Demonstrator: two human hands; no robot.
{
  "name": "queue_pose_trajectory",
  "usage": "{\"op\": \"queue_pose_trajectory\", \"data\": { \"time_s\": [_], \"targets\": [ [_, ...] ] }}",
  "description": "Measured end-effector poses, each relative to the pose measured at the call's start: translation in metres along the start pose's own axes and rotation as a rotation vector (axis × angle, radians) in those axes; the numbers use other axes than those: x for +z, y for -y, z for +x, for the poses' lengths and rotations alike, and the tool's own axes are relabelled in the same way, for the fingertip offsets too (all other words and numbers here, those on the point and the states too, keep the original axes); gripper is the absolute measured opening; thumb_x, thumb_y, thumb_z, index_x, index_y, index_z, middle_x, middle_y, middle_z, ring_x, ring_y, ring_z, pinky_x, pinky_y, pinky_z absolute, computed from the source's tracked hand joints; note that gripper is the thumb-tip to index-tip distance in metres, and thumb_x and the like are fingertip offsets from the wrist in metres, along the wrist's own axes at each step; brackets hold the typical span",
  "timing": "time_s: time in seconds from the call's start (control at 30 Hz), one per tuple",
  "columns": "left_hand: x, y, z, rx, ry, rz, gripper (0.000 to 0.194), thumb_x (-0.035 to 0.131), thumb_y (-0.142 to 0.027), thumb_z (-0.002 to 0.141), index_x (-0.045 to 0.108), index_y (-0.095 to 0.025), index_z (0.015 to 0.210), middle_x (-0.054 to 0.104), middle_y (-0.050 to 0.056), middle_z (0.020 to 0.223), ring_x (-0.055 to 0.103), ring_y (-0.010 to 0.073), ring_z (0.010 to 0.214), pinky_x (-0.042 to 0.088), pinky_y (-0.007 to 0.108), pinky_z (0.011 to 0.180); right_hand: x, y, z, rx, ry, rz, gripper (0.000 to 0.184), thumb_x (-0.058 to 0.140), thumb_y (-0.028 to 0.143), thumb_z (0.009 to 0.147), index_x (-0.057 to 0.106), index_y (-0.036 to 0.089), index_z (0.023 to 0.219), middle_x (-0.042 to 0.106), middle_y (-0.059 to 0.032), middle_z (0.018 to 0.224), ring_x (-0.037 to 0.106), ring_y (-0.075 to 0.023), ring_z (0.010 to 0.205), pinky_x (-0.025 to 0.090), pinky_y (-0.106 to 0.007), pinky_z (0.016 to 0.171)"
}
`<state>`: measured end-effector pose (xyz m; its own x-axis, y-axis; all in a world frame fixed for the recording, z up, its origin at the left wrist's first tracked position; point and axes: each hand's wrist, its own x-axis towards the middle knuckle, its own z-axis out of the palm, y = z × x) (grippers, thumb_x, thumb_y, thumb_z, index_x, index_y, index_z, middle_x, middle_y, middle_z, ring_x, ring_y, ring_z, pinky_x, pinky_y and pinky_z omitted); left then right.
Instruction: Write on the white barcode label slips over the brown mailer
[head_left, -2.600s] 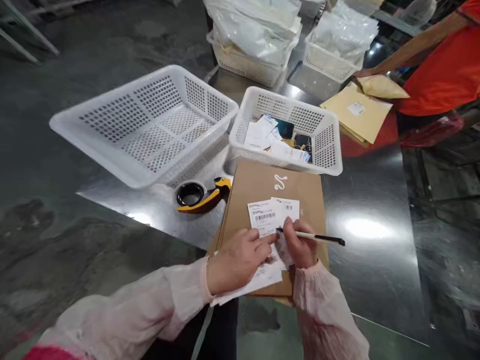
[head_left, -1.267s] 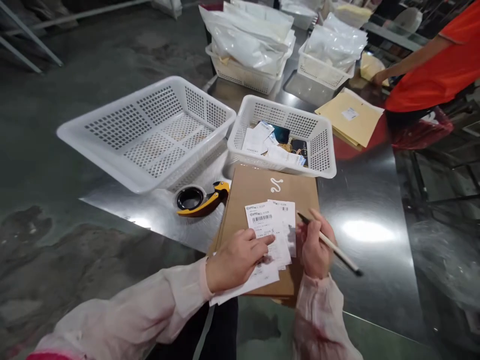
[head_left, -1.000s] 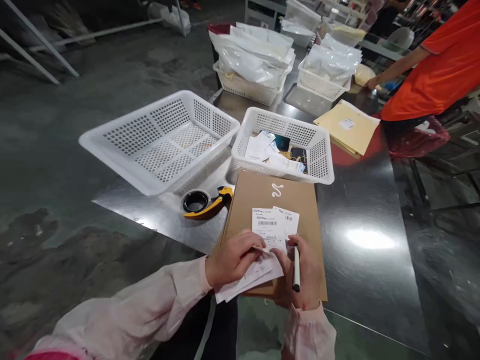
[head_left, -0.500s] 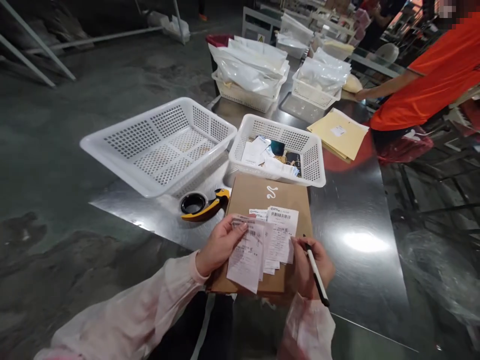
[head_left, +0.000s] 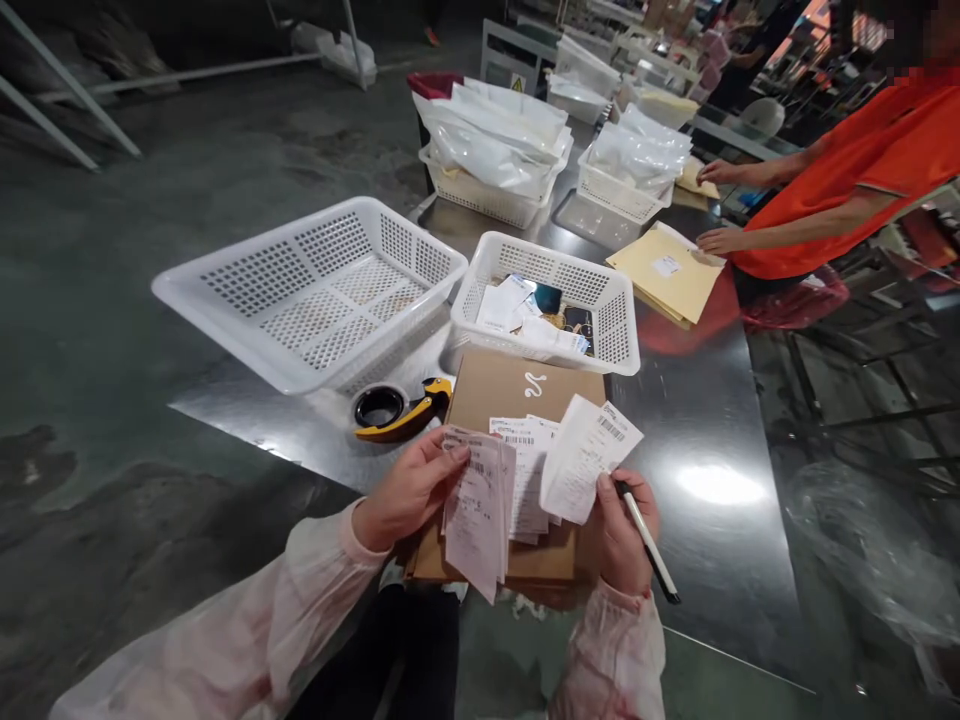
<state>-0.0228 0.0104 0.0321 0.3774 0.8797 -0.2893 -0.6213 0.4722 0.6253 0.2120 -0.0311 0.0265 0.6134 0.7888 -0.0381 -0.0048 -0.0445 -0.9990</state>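
The steel tabletop (head_left: 690,430) stretches right of the cartons to its slanting right edge, giving the right arm room. On it, the large white basket (head_left: 352,352) and the smaller white basket (head_left: 621,325) stand side by side, bounding the far side. Brown cartons (head_left: 480,385) are stacked just before the smaller one, overhanging the table's near edge. Above them, the left hand (head_left: 405,485) pinches a sheaf of slips (head_left: 476,515); the right hand (head_left: 628,540) pinches printed paper (head_left: 577,465) near their right edge. Loose slips (head_left: 529,485) lie between. The yellow-handled tool (head_left: 386,433) rests left; the right fingers also grip the pen (head_left: 652,550).
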Motion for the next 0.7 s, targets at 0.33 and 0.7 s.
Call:
{"op": "queue_pose_trajectory", "data": {
  "time_s": [0.33,0.7],
  "targets": [
    [0.008,-0.008,-0.012,-0.132,0.028,-0.120,0.039,0.083,-0.028,0.066,0.066,-0.013,0.098,0.068,0.011,0.112,0.067,0.0245,0.098,0.055,0.037,0.084,0.014,0.002,-0.010,-0.068,-0.067,0.041,0.039,0.081,0.036,0.063,0.050,0.021,0.082,0.067,-0.0014,0.081,0.065,-0.0149,0.073,0.052,-0.027,0.066],
    [-0.026,0.005,-0.012,0.062,-0.081,0.099,0.042,0.080,-0.034,0.069,0.054,-0.018,0.099,0.065,0.000,0.078,0.062,0.0116,0.066,0.049,0.020,0.062,0.024,-0.003,-0.044,-0.130,0.175,-0.244,0.044,0.052,0.056,0.085,0.070,0.018,0.094,0.068,-0.0077,0.085,0.062,-0.0161,0.068,0.051,-0.029,0.060]
  ]
}}
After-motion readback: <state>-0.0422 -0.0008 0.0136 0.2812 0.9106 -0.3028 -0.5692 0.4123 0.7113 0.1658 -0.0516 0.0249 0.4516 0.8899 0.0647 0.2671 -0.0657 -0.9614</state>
